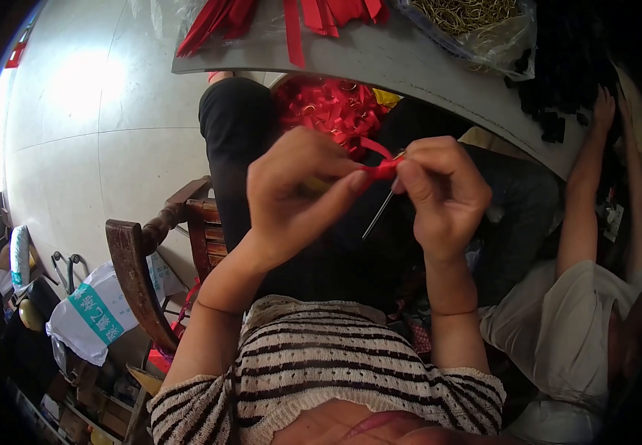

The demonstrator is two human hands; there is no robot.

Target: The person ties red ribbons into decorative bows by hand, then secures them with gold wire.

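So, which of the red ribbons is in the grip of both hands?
The red ribbon pinched between the left hand and right hand; other ribbons lie on the tabletop or in the pile below.

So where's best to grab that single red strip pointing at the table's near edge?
Probably pinch the red strip by its near end, coming from your side: that end juts past the strips on its right, close to the table edge.

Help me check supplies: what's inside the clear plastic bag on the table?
In the bag, thin gold-coloured pieces lie tangled in a heap. Anything beneath the top layer is covered.
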